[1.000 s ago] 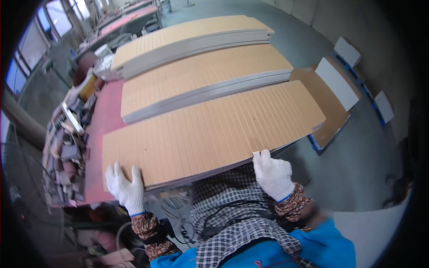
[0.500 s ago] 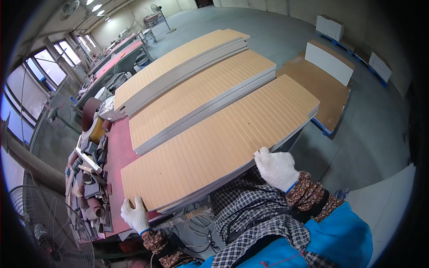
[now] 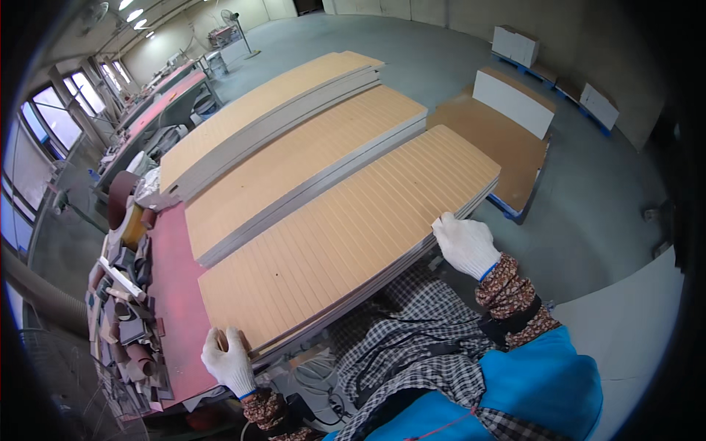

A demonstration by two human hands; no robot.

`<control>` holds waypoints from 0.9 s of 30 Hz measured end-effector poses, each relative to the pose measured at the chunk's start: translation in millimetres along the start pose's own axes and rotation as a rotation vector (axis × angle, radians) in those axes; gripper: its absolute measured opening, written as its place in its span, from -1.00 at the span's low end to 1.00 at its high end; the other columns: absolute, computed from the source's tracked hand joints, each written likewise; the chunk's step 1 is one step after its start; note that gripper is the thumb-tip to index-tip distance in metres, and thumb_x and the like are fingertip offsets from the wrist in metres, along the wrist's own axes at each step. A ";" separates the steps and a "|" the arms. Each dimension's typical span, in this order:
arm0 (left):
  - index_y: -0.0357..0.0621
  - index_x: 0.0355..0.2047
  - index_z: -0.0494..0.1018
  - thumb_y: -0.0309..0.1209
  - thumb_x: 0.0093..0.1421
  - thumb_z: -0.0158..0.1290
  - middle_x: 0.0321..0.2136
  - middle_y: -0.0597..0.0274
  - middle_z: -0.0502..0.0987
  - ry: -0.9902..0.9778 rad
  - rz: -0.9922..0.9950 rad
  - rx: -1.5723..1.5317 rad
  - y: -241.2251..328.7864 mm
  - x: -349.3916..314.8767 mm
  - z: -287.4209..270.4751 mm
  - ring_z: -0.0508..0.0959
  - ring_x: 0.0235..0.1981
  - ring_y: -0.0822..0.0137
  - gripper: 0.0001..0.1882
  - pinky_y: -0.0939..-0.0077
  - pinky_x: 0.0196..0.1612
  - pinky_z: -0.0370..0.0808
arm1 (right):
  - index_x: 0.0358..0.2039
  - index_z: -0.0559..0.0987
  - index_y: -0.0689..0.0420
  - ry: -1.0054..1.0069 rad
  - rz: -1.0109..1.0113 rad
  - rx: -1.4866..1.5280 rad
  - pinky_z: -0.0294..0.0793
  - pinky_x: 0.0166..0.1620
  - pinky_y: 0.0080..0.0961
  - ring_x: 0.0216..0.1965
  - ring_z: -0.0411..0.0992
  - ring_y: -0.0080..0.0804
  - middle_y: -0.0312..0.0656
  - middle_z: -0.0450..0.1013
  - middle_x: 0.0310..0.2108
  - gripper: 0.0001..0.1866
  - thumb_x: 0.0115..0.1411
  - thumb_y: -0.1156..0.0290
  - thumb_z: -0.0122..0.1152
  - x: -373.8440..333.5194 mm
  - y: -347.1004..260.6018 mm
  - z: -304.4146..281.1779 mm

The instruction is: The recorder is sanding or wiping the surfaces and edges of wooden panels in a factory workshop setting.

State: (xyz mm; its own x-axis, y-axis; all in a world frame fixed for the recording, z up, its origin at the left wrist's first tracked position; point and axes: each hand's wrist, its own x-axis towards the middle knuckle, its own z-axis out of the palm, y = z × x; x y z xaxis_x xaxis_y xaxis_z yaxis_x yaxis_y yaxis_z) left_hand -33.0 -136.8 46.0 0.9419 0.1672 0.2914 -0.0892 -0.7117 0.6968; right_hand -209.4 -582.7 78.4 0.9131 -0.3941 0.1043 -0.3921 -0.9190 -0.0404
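Observation:
A long tan board with narrow grooves across it (image 3: 346, 228) lies on top of the nearest stack, in front of me. At its near left corner is my left hand (image 3: 229, 361) in a white knit glove, thumb and forefinger apart, against the board's end. My right hand (image 3: 467, 246), gloved alike, pinches the board's near edge toward its right end, with the thumb on top; the fingertips underneath are hidden. Behind it lie a middle stack of similar boards (image 3: 309, 169) and a farther stack (image 3: 265, 110).
The stacks rest on a red-topped table (image 3: 173, 309). Sanding blocks and abrasive rolls (image 3: 129, 331) crowd its left side. A wire fan (image 3: 66, 382) stands at the lower left. Beyond the right end, a brown sheet (image 3: 500, 140) lies on a blue pallet. Hoses (image 3: 316, 375) hang below the table.
The top board of the nearest stack has slid to the right relative to the stacks behind, both hands moving along with it. My view has also turned slightly to the right.

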 end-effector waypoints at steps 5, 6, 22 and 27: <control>-0.46 -0.33 0.47 -0.51 0.30 0.17 -0.59 0.36 0.44 -0.092 -0.020 -0.265 29.5 -19.7 2.8 0.41 -0.60 0.59 -0.82 0.60 -0.56 0.39 | -0.22 0.50 0.16 0.014 0.095 0.075 0.63 -0.38 -0.08 -0.43 0.64 -0.06 -0.08 0.54 -0.43 -0.75 0.46 0.25 -0.05 8.6 28.1 6.2; -0.52 -0.22 0.51 -0.50 0.29 0.20 -0.54 0.34 0.48 -0.047 0.027 -0.158 15.5 -18.3 8.1 0.45 -0.56 0.57 -0.77 0.59 -0.51 0.44 | -0.21 0.50 0.15 0.017 0.056 0.016 0.62 -0.36 -0.04 -0.44 0.63 -0.01 -0.06 0.58 -0.44 -0.73 0.47 0.24 -0.06 5.7 28.0 -2.6; -0.30 0.21 0.46 0.03 0.28 0.16 0.16 -0.18 0.48 -0.044 0.036 0.536 70.8 -5.3 50.6 0.46 0.19 -0.22 -0.30 0.00 0.24 0.40 | -0.24 0.51 0.18 -0.001 0.118 0.236 0.58 -0.44 0.00 -0.53 0.61 0.05 -0.01 0.57 -0.61 -0.69 0.47 0.18 0.02 3.2 33.7 -2.2; -0.34 0.28 0.39 0.08 0.33 0.10 0.16 -0.16 0.44 -0.013 0.065 0.667 73.2 0.1 60.2 0.44 0.20 -0.21 -0.24 -0.01 0.24 0.40 | -0.27 0.50 0.19 0.015 -0.149 0.101 0.59 -0.46 -0.08 -0.54 0.62 -0.01 0.01 0.54 -0.64 -0.72 0.45 0.25 -0.02 19.3 36.4 -3.7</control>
State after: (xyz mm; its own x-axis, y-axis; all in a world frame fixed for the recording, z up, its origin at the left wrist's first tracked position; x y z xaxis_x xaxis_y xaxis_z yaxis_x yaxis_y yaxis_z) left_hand -20.0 -229.9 57.6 0.9454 0.1045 0.3086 0.0694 -0.9900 0.1228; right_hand -206.4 -623.7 82.6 0.9582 -0.2541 0.1318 -0.2386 -0.9633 -0.1227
